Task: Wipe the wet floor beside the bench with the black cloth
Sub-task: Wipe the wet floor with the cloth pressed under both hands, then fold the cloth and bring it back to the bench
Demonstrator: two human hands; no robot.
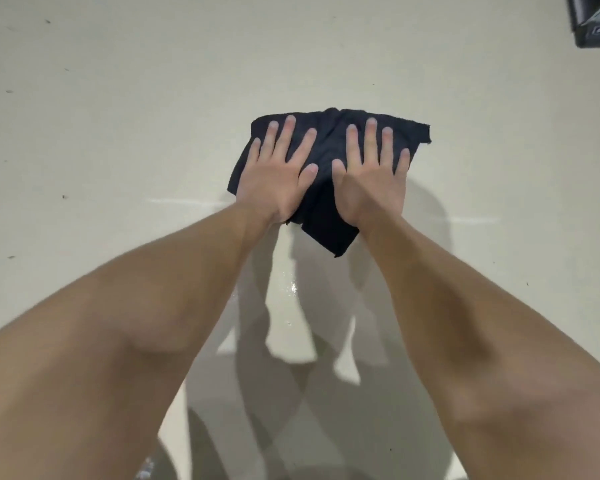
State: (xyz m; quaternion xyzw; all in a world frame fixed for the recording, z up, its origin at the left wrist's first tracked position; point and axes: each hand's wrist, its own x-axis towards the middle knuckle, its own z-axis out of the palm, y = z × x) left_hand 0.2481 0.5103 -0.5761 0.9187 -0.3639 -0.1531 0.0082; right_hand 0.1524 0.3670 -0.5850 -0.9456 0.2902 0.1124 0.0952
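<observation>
— So why are both palms flat instead of gripping?

— Pressing works better. My left hand (279, 174) and right hand (373, 174) lie spread and unclenched on the black cloth (326, 147), grasping nothing, just pinning it to the pale floor (118, 133) so the whole pad soaks.

— And the water?

— A shiny wet patch (290, 287) sits nearer me, between my forearms. I reckon dragging the cloth back would catch it.
</observation>
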